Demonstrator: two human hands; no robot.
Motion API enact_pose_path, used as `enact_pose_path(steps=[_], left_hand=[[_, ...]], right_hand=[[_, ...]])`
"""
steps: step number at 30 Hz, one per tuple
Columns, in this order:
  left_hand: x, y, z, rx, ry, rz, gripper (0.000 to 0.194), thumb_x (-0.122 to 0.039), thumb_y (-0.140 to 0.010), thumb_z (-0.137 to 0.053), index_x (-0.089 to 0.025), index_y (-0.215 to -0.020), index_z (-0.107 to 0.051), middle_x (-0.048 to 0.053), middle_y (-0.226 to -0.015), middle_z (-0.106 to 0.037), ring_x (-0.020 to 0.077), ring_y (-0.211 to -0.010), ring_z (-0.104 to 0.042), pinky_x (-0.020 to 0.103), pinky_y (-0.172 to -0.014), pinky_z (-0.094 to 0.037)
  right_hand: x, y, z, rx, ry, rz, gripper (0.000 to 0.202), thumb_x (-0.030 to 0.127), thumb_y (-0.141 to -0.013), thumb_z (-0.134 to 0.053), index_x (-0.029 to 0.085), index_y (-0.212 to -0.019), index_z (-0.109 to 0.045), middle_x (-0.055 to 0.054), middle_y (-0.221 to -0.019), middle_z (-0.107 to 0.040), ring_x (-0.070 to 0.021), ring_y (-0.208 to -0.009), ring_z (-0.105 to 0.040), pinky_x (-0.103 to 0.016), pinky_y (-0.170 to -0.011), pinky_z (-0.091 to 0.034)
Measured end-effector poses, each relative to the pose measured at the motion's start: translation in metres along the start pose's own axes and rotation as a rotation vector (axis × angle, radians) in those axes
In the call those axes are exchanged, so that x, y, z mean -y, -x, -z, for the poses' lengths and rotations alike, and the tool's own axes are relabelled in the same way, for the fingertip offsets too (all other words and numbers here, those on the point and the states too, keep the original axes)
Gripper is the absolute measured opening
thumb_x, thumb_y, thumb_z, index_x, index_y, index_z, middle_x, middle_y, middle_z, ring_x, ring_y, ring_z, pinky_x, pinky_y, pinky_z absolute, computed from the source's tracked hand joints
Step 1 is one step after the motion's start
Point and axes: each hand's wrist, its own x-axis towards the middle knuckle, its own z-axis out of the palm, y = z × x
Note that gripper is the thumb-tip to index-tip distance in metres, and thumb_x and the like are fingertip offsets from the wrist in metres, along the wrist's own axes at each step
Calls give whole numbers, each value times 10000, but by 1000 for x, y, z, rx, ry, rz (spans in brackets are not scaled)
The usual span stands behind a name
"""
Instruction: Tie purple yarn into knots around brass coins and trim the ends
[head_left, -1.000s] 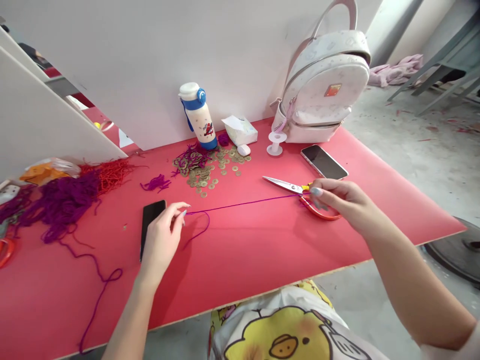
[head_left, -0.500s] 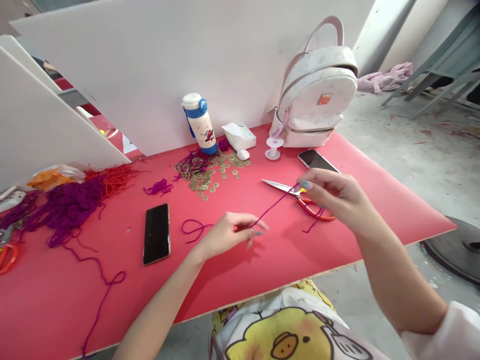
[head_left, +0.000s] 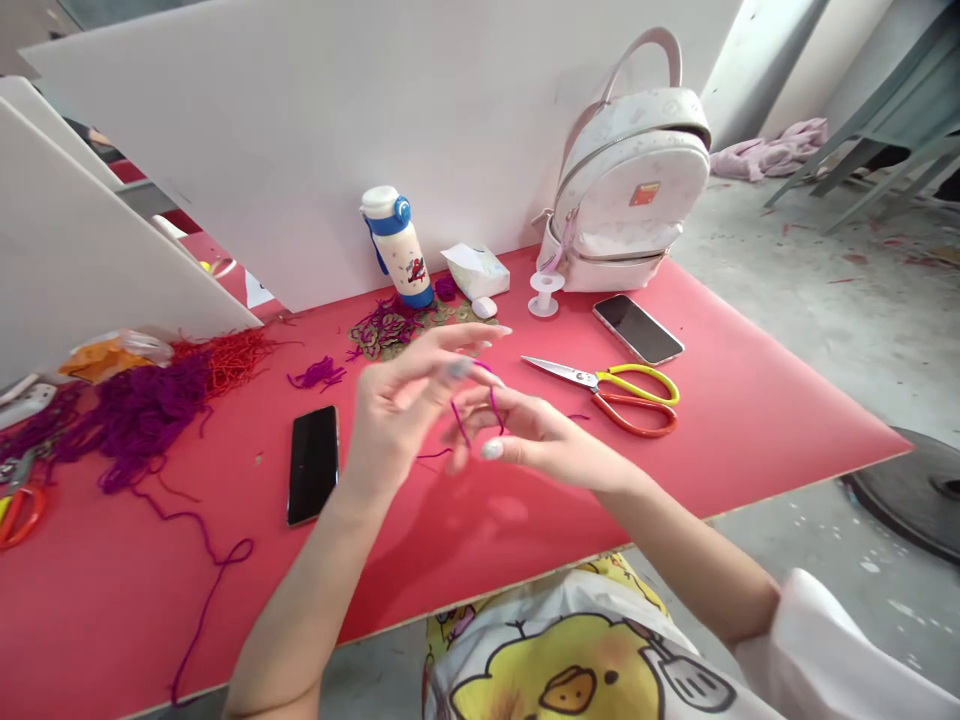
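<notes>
A strand of purple yarn loops between my hands above the middle of the red table. My left hand pinches the yarn between thumb and fingers, its other fingertips stretched rightward. Just below and to the right, my right hand has curved fingers with the strand running over them; its thumb stands a little apart. Fingers partly overlap and are slightly blurred, hiding where the strand is gripped. Scissors with one yellow and one red handle lie to the right of my hands. Coins with holes lie beyond my left hand.
A black phone lies left, another phone right. At the back stand a bottle, a tissue pack, a white spool and a backpack. A purple yarn heap fills the left side.
My right hand has moved left and down from over the scissors to meet my left hand, which has risen and turned upward. The stretched yarn is now a slack loop between them.
</notes>
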Motion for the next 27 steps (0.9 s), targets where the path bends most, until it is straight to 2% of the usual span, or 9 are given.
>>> enact_pose_path(steps=[1, 3, 5, 8, 11, 15, 18, 22, 27], left_hand=[[0, -1, 7, -84, 129, 17, 224, -322, -939, -623, -224, -790, -758, 55, -1069, -755, 220, -1037, -671, 417, -972, -512], [1, 2, 30, -258, 370, 76, 194, -313, -880, -698, -210, -716, -711, 19, -938, -764, 170, -867, -692, 352, -854, -566], [2, 9, 56, -406, 503, 122, 184, -212, -780, -782, -187, -653, -651, -19, -808, -739, 126, -726, -667, 285, -732, -581], [3, 27, 89, -611, 513, 121, 207, -165, -726, -793, -161, -655, -599, -6, -799, -707, 117, -696, -638, 247, -639, -564], [7, 43, 109, -707, 505, 145, 320, -166, -657, -837, -157, -623, -519, -3, -773, -646, 87, -627, -566, 209, -573, -512], [20, 60, 128, -811, 325, 239, 419, -310, -586, -885, -165, -617, -492, -40, -642, -560, 74, -490, -436, 212, -468, -410], [35, 74, 140, -799, 92, 283, 407, -383, -579, -872, -163, -595, -530, -84, -465, -409, 70, -453, -358, 205, -466, -358], [52, 98, 150, -923, -542, 268, 281, -354, -571, -823, -138, -679, -679, -72, -452, -482, 79, -466, -394, 217, -469, -319], [63, 125, 161, -937, -729, 402, 280, -409, -604, -745, -152, -706, -702, -65, -465, -499, 100, -479, -429, 230, -465, -356]], right_hand=[[-3, 0, 3, 7, -40, -55, 343, 514, -962, -572, 199, -1066, -659, -60, -955, -689, -170, -803, -640, -320, -791, -540], [-8, 8, 18, -109, 5, -114, 366, 473, -996, -531, 179, -822, -661, -25, -769, -629, -131, -676, -550, -268, -695, -489], [-10, 23, 40, -231, 77, -136, 374, 483, -983, -550, 186, -775, -641, -7, -728, -576, -125, -658, -505, -251, -662, -452], [-13, 45, 67, -321, 170, -201, 406, 552, -945, -570, 193, -762, -625, -10, -710, -553, -140, -648, -491, -261, -626, -430], [-16, 62, 80, -363, 316, -279, 421, 570, -941, -557, 195, -762, -629, -27, -736, -575, -152, -658, -510, -269, -619, -431], [-24, 74, 87, -376, 458, -321, 397, 554, -953, -534, 202, -811, -655, -40, -765, -601, -167, -669, -547, -275, -604, -454], [-31, 77, 90, -366, 563, -327, 385, 535, -956, -522, 205, -876, -704, -51, -768, -639, -188, -681, -591, -299, -617, -499], [-39, 76, 90, -388, 590, -385, 329, 494, -920, -571, 205, -928, -728, -75, -818, -721, -218, -697, -669, -348, -664, -567], [-43, 74, 88, -432, 512, -459, 235, 436, -862, -640, 217, -865, -725, -62, -754, -745, -216, -634, -701, -351, -630, -597]])
